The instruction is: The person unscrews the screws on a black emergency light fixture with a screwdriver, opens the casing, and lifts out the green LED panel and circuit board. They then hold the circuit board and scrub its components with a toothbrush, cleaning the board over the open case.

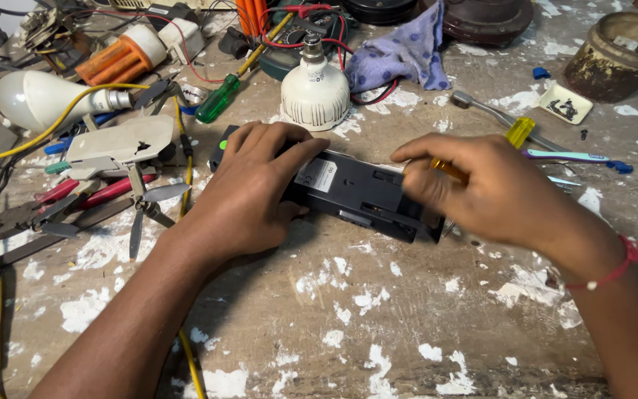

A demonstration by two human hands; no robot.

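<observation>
The left hand lies flat on a black box, fingers open — it presses the box onto the counter. The right hand is closed around an amber screwdriver, its tip at the box.

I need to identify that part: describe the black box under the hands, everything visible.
The black box is a long, flat rectangular casing that looks like plastic, lying on the paint-flecked workbench, angled down to the right. Its upper face shows a pale label and moulded recesses. The left hand presses on its left end; the right hand, holding an amber-handled tool, covers its right end. A white bulb stands just behind it.
</observation>
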